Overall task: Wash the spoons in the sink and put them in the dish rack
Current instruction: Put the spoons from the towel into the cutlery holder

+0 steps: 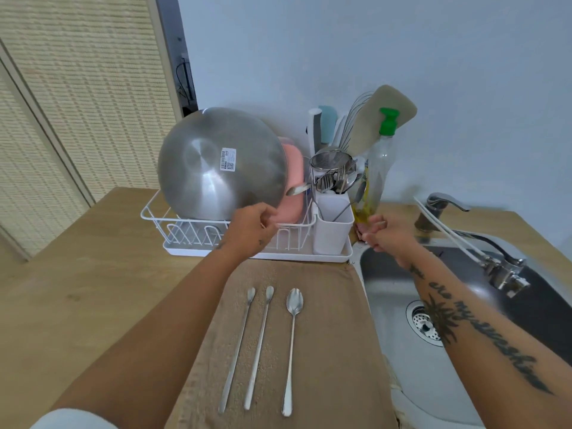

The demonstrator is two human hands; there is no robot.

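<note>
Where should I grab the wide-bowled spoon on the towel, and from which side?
Probably pinch the wide-bowled spoon by its lower handle, from above with fingers across it. It lies flat on the towel, bowl toward the dish rack, and the gap to the neighbouring spoon looks widest there.

Only 1 view is recording: a wide-angle camera on the person's head, looking forward and steeply down at the bench point(93, 274). It is facing the dish rack point(148, 212), which is sitting just above the frame's middle, against the wall point(340, 57). The sink point(396, 305) is running off the frame right of the dish rack. The left forearm point(173, 305) and right forearm point(483, 329) are reaching toward the dish rack from the bottom edge, close under the lens.
</note>
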